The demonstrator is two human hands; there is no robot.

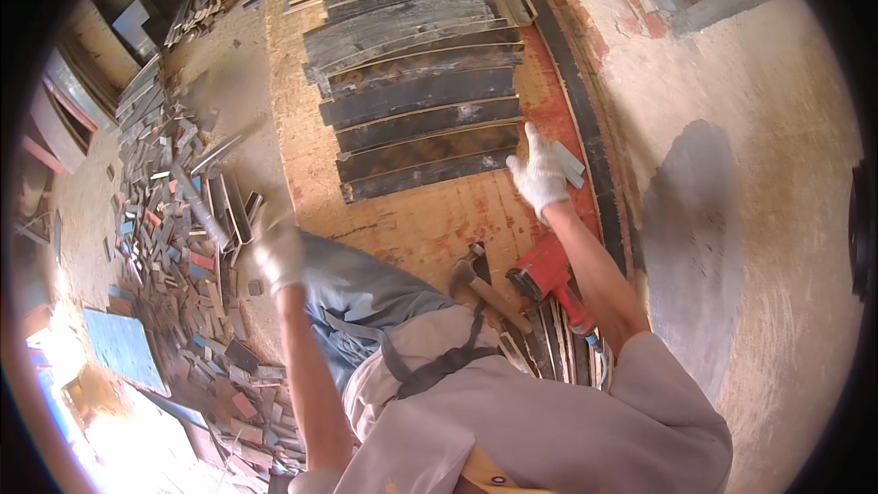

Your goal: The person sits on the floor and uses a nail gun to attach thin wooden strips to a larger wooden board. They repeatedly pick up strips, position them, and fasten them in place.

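Note:
My right hand (541, 174), in a white work glove, is at the right ends of a row of dark wooden boards (430, 148). Its thumb and a finger are spread apart, so it looks open. Grey-blue strips (569, 165) sit right beside its outer edge; whether the hand touches them is unclear. My left hand (277, 252), also gloved, is smeared by motion beside my left leg. Close to it are a few dark wooden strips (233, 206), and I cannot make out whether it holds one. The boards lie side by side on a reddish-tan wooden panel (402, 224).
A red nail gun (551, 282) and a hammer (485, 288) lie near my right side, by stacked wood strips (558, 343). Heaps of wood offcuts (187, 265) cover the floor at left. A plastered wall (768, 183) bounds the right. A blue board (126, 348) is at lower left.

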